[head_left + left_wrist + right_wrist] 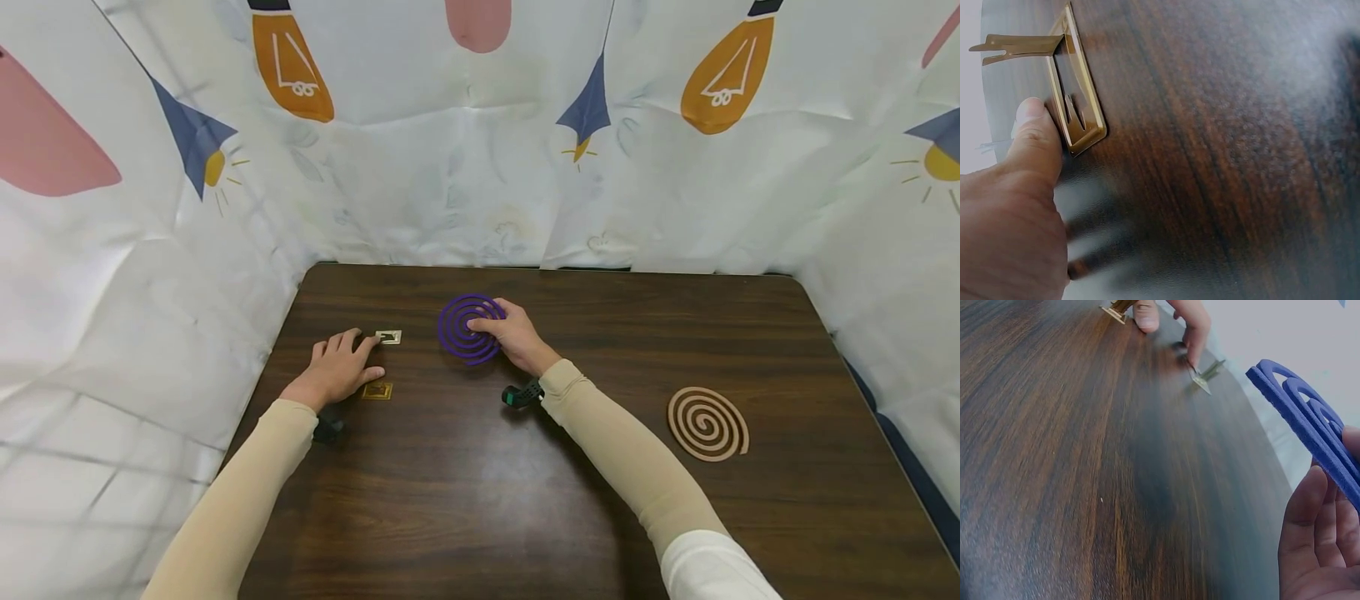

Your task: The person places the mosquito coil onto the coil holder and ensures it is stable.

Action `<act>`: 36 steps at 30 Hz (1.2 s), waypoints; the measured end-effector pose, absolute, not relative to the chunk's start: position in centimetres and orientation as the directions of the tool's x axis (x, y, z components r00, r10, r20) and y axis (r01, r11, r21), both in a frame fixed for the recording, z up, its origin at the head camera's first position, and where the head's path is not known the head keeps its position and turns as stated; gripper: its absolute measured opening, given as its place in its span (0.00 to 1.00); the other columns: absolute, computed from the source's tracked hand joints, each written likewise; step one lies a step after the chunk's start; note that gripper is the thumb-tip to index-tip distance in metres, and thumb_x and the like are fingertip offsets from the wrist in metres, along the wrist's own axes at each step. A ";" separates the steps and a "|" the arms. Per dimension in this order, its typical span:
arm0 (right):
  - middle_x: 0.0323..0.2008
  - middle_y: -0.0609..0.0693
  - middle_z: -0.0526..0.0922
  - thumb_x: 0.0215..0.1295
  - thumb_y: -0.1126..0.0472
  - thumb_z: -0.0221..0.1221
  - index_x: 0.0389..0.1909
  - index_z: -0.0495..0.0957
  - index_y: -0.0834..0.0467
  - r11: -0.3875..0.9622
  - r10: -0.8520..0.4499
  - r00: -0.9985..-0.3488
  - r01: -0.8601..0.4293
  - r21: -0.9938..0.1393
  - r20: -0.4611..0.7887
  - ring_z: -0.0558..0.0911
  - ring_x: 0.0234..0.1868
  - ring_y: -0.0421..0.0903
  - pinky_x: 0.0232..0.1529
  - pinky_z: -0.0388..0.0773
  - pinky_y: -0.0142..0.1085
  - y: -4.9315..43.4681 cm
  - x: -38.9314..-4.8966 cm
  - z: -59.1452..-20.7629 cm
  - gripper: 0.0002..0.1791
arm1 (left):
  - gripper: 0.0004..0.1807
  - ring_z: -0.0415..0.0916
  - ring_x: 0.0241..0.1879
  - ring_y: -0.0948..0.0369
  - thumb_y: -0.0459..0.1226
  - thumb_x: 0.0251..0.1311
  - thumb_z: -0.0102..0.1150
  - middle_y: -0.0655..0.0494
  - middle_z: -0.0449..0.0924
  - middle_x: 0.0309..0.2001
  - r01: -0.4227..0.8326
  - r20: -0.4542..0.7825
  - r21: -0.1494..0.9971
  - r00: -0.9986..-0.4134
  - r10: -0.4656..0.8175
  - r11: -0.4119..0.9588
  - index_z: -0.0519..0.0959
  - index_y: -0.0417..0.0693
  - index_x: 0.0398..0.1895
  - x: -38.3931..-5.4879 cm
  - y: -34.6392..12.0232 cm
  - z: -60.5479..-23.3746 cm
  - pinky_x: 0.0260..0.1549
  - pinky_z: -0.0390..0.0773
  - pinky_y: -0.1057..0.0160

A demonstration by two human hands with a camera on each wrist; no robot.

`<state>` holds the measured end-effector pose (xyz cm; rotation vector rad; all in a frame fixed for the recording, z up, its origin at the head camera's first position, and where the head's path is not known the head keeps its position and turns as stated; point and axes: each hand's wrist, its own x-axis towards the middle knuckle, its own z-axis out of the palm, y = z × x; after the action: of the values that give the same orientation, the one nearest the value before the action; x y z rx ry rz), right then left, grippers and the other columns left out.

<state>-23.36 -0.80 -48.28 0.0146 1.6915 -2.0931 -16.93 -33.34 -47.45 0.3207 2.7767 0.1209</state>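
A purple mosquito coil (456,330) is held just above the table by my right hand (519,337), thumb on top and fingers beneath its right side. In the right wrist view, the coil (1307,428) is seen nearly edge-on. My left hand (336,370) is low over the table's left side, fingers spread. Its index fingertip touches a silver-coloured metal coil stand (388,337). Close to the left thumb lies a gold-coloured metal coil stand (377,391). The left wrist view shows this gold stand (1088,112) with one forked tab bent upward.
A tan mosquito coil (708,423) lies flat on the right part of the dark wooden table (465,500). White printed curtains (465,200) hang behind the table and along both its sides.
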 end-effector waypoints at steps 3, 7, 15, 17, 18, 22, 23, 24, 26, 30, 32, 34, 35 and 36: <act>0.42 0.45 0.84 0.64 0.68 0.68 0.46 0.75 0.57 -0.154 -0.330 -0.900 0.350 -0.924 -0.286 0.85 0.40 0.36 0.43 0.84 0.28 -1.0 -23.3 -48.3 0.14 | 0.36 0.50 0.77 0.29 0.55 0.78 0.48 0.28 0.49 0.78 0.209 -0.324 0.122 -0.916 0.238 0.970 0.56 0.49 0.81 -17.0 -33.2 -47.3 0.69 0.53 0.26; 0.40 0.45 0.84 0.64 0.68 0.68 0.46 0.75 0.58 -0.154 -0.328 -0.897 0.359 -0.920 -0.295 0.86 0.38 0.37 0.41 0.85 0.29 -1.3 -23.3 -48.5 0.14 | 0.37 0.50 0.77 0.29 0.55 0.78 0.48 0.28 0.49 0.78 0.210 -0.326 0.129 -0.914 0.241 0.969 0.56 0.49 0.81 -17.0 -33.0 -47.3 0.69 0.53 0.26; 0.40 0.47 0.85 0.64 0.69 0.68 0.49 0.74 0.59 -0.145 -0.334 -0.894 0.361 -0.921 -0.297 0.88 0.38 0.39 0.41 0.86 0.30 -2.1 -23.4 -48.7 0.16 | 0.36 0.49 0.77 0.29 0.55 0.78 0.48 0.28 0.49 0.79 0.208 -0.322 0.145 -0.915 0.245 0.967 0.56 0.50 0.81 -17.1 -32.9 -47.4 0.70 0.53 0.26; 0.40 0.47 0.84 0.64 0.69 0.68 0.49 0.74 0.59 -0.146 -0.340 -0.892 0.361 -0.921 -0.296 0.88 0.37 0.39 0.41 0.86 0.30 -2.3 -23.4 -48.7 0.17 | 0.36 0.49 0.77 0.29 0.55 0.78 0.48 0.28 0.49 0.78 0.208 -0.317 0.147 -0.916 0.246 0.967 0.56 0.50 0.81 -17.1 -32.8 -47.3 0.70 0.53 0.26; 0.40 0.47 0.84 0.64 0.69 0.68 0.49 0.74 0.59 -0.149 -0.343 -0.891 0.364 -0.919 -0.298 0.88 0.37 0.39 0.41 0.86 0.30 -2.4 -23.4 -48.7 0.17 | 0.36 0.49 0.77 0.29 0.55 0.78 0.48 0.28 0.49 0.78 0.210 -0.314 0.149 -0.917 0.247 0.966 0.56 0.50 0.81 -17.1 -32.8 -47.3 0.70 0.53 0.26; 0.39 0.47 0.84 0.64 0.68 0.68 0.48 0.74 0.59 -0.148 -0.344 -0.889 0.369 -0.918 -0.302 0.88 0.37 0.38 0.40 0.86 0.30 -2.6 -23.4 -48.6 0.16 | 0.37 0.50 0.77 0.30 0.55 0.78 0.49 0.28 0.50 0.78 0.219 -0.305 0.155 -0.917 0.258 0.963 0.56 0.49 0.82 -17.1 -32.7 -47.2 0.69 0.53 0.26; 0.39 0.47 0.84 0.64 0.68 0.69 0.47 0.74 0.59 -0.149 -0.343 -0.889 0.371 -0.917 -0.304 0.88 0.36 0.38 0.40 0.86 0.30 -2.6 -23.4 -48.6 0.15 | 0.37 0.50 0.77 0.30 0.55 0.78 0.49 0.28 0.50 0.78 0.221 -0.302 0.158 -0.917 0.260 0.962 0.56 0.49 0.82 -17.1 -32.7 -47.2 0.69 0.54 0.26; 0.39 0.47 0.84 0.64 0.68 0.68 0.47 0.74 0.58 -0.150 -0.341 -0.889 0.371 -0.916 -0.304 0.88 0.36 0.39 0.40 0.86 0.30 -2.7 -23.4 -48.6 0.15 | 0.37 0.50 0.77 0.30 0.55 0.78 0.49 0.28 0.50 0.78 0.223 -0.299 0.163 -0.917 0.264 0.961 0.56 0.50 0.82 -17.1 -32.6 -47.2 0.69 0.54 0.26; 0.39 0.46 0.84 0.65 0.68 0.68 0.46 0.74 0.58 -0.151 -0.335 -0.892 0.370 -0.917 -0.305 0.88 0.36 0.38 0.39 0.86 0.30 -2.8 -23.3 -48.6 0.15 | 0.36 0.50 0.77 0.29 0.54 0.78 0.49 0.28 0.50 0.78 0.227 -0.292 0.171 -0.917 0.270 0.959 0.56 0.50 0.82 -17.1 -32.6 -47.2 0.69 0.54 0.26; 0.39 0.46 0.84 0.65 0.69 0.68 0.47 0.74 0.59 -0.154 -0.345 -0.888 0.373 -0.915 -0.304 0.87 0.37 0.39 0.39 0.86 0.29 -3.4 -23.3 -48.7 0.14 | 0.36 0.51 0.76 0.29 0.54 0.78 0.49 0.27 0.51 0.78 0.231 -0.285 0.175 -0.919 0.274 0.957 0.57 0.50 0.81 -16.8 -32.8 -47.3 0.68 0.54 0.26; 0.40 0.46 0.84 0.65 0.69 0.67 0.48 0.74 0.59 -0.147 -0.362 -0.882 0.374 -0.916 -0.302 0.87 0.38 0.39 0.40 0.86 0.30 -3.9 -23.3 -48.8 0.15 | 0.36 0.51 0.76 0.29 0.54 0.78 0.50 0.27 0.51 0.77 0.229 -0.284 0.169 -0.920 0.270 0.959 0.57 0.50 0.81 -16.6 -33.1 -47.3 0.68 0.55 0.26; 0.40 0.46 0.84 0.65 0.68 0.68 0.48 0.74 0.59 -0.137 -0.374 -0.877 0.373 -0.917 -0.301 0.87 0.38 0.39 0.40 0.86 0.30 -4.2 -23.3 -48.7 0.15 | 0.36 0.52 0.76 0.29 0.53 0.78 0.50 0.27 0.51 0.77 0.226 -0.283 0.164 -0.922 0.265 0.960 0.57 0.50 0.81 -16.5 -33.3 -47.4 0.68 0.55 0.26; 0.40 0.46 0.84 0.65 0.68 0.68 0.48 0.74 0.59 -0.135 -0.375 -0.877 0.373 -0.918 -0.301 0.87 0.38 0.39 0.40 0.86 0.30 -4.4 -23.3 -48.7 0.15 | 0.35 0.52 0.76 0.29 0.54 0.78 0.50 0.27 0.52 0.77 0.227 -0.281 0.161 -0.922 0.265 0.960 0.57 0.51 0.81 -16.5 -33.4 -47.4 0.67 0.55 0.26; 0.39 0.46 0.84 0.65 0.68 0.68 0.48 0.74 0.59 -0.133 -0.373 -0.878 0.370 -0.920 -0.299 0.87 0.37 0.38 0.40 0.86 0.30 -4.5 -23.3 -48.7 0.15 | 0.35 0.52 0.76 0.29 0.54 0.78 0.50 0.27 0.52 0.77 0.230 -0.278 0.158 -0.923 0.267 0.960 0.57 0.51 0.81 -16.5 -33.4 -47.4 0.67 0.56 0.26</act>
<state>-23.33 -4.52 -48.70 -0.0039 1.6645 -2.0532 -16.54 -33.41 -47.44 0.3650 2.8111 0.1754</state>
